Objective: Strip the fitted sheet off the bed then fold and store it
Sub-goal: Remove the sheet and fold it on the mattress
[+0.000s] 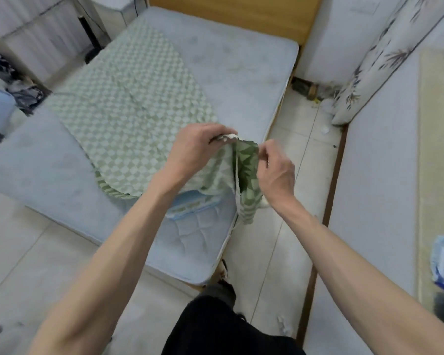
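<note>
The green-and-white checked fitted sheet lies folded in a long strip across the bare pale blue mattress. Its near end hangs over the mattress's right front corner. My left hand is shut on the top edge of that near end, lifting it off the mattress. My right hand pinches the same gathered corner from the right, where the darker underside of the sheet hangs down.
A wooden headboard stands at the far end of the bed. A tiled aisle runs between the bed and a second mattress on the right. A patterned pillow leans at the far right. Clutter sits at the left.
</note>
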Motion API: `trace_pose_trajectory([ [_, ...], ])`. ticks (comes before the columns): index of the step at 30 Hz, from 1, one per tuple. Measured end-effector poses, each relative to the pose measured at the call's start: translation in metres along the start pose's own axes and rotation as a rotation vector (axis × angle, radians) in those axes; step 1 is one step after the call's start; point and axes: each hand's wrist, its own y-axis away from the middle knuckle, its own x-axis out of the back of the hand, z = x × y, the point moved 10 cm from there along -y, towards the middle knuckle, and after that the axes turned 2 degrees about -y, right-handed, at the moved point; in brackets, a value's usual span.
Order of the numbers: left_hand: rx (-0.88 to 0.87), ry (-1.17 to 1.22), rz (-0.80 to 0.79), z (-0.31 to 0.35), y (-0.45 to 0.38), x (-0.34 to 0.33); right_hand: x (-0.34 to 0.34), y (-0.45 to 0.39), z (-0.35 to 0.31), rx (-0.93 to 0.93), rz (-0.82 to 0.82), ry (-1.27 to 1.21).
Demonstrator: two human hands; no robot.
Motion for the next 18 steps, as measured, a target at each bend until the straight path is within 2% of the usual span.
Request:
trace_pose_trajectory([
  [3, 0.020, 0.091, 0.005, -0.007, -0.056, 0.010, -0.005, -0.043, -0.012, 0.102, -0.027, 0.090],
  [8, 0.071, 0.180, -0.080, -0.019, -0.127, -0.008, -0.001, -0.089, -0.003, 0.045, 0.045, 0.058],
  [11, 0.065, 0.157, -0.092, -0.018, -0.155, -0.016, -0.010, -0.103, 0.003, -0.007, 0.009, -0.035],
  [16, 0.050, 0.082, -0.118, -0.012, -0.191, -0.029, -0.007, -0.135, 0.023, -0.070, 0.117, 0.006],
  [18, 0.096, 0.066, -0.122, -0.016, -0.204, -0.033, -0.005, -0.150, 0.035, -0.058, 0.117, -0.011],
])
